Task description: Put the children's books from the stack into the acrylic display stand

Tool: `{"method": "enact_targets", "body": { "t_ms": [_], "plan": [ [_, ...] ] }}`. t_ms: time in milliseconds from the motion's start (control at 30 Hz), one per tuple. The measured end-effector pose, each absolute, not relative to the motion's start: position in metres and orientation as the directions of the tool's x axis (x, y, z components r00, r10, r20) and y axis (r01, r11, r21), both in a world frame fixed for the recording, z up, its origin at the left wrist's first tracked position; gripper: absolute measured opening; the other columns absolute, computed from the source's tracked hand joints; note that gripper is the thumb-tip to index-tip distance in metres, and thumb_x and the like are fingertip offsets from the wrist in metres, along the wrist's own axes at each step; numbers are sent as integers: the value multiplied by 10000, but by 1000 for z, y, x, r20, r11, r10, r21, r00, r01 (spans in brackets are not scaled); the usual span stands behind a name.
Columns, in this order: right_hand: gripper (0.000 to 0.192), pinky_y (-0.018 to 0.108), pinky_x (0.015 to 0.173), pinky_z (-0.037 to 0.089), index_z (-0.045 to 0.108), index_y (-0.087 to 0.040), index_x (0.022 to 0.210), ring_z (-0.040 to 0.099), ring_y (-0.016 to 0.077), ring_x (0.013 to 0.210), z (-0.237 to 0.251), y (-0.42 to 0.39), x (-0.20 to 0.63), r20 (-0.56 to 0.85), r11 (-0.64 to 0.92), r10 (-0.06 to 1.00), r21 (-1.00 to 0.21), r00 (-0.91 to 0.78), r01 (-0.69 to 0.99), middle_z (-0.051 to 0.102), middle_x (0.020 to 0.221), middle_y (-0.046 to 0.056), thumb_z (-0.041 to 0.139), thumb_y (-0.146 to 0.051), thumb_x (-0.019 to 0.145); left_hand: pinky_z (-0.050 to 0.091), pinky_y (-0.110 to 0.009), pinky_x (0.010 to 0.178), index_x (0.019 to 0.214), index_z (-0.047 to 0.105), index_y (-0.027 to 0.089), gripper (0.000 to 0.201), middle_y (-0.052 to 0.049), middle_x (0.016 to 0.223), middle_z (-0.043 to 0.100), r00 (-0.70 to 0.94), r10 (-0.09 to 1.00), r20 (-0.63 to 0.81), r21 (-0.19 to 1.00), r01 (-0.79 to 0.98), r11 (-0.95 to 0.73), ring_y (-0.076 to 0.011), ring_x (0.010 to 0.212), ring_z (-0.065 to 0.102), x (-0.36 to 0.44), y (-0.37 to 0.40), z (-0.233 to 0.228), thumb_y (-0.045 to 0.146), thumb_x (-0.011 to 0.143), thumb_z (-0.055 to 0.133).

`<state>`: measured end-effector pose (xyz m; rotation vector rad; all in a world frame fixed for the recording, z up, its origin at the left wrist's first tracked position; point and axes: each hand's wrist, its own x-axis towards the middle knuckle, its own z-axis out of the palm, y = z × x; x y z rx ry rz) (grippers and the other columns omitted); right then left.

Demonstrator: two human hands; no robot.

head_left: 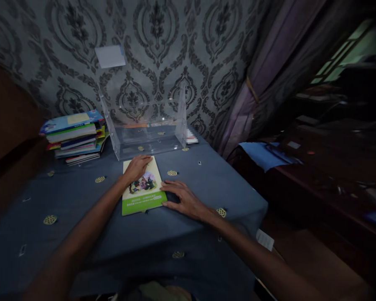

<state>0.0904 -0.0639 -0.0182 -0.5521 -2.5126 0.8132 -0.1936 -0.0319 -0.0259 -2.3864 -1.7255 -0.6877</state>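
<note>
A thin book [144,182] with a cream and green cover and a coloured picture lies flat on the blue tablecloth. My left hand [138,167] rests on the upper part of its cover, palm down, fingers stretched toward the top right. At the book's right edge is my right hand [183,200], its fingers apart and the fingertips touching that edge. Just behind the book stands a clear acrylic rack [113,129] with transparent side panels. My left hand covers part of the cover's upper picture.
A stack of books [77,138] stands left of the rack. The table [207,175] has a pineapple-patterned cloth and ends at a right corner. Beyond it are a purple curtain [244,100] and a dark surface with a blue cloth [265,154]. A patterned wall rises behind.
</note>
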Motion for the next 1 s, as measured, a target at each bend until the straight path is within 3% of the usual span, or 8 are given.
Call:
{"method": "enact_targets", "body": {
  "t_ms": [400, 1000],
  "plan": [
    [481, 519, 1141, 383, 634, -250, 1310, 504, 270, 1372, -23, -63, 92, 313, 755, 496, -617, -810, 224, 637, 1381, 100, 735, -402, 864, 499, -462, 1018, 1210, 691, 183, 419, -104, 1280, 687, 238, 867, 438, 146, 933, -330, -258, 1164, 627, -194, -30, -30, 99, 866, 466],
    [492, 524, 1178, 336, 624, -240, 1312, 500, 269, 1379, -27, -62, 94, 300, 764, 489, -600, -819, 236, 644, 1375, 94, 739, -405, 863, 516, -480, 983, 1216, 689, 199, 424, -105, 1280, 688, 291, 858, 423, 156, 909, -386, -260, 1163, 636, -187, -37, -19, 70, 871, 479]
  ]
}}
